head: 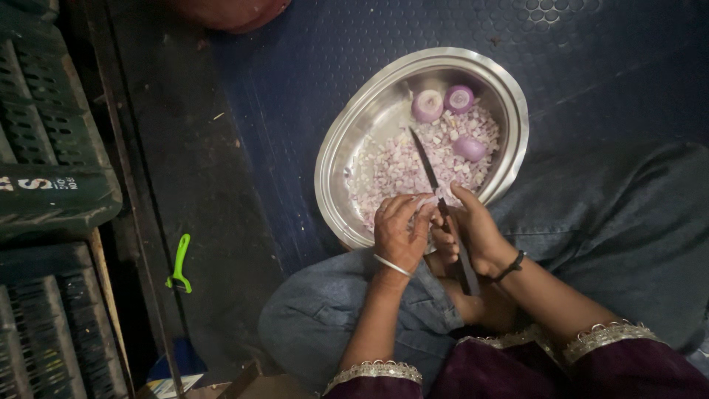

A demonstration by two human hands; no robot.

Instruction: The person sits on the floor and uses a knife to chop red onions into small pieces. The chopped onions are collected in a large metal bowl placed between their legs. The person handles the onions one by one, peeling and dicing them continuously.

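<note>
A wide steel bowl (340,159) sits on the floor before my knees, holding a bed of chopped onion (402,166) and three peeled onion halves (427,105). My left hand (399,230) cups a small onion piece (428,201) over the bowl's near rim, fingers curled around it. My right hand (473,229) grips a knife (427,164) whose dark blade points away over the chopped pile, its edge against the held piece. Most of the onion piece is hidden by my fingers.
A green-handled peeler (179,264) lies on the dark floor at the left. Green plastic crates (44,140) stack along the left edge. A reddish round vessel (233,11) shows at the top. My folded legs in grey cloth fill the lower right.
</note>
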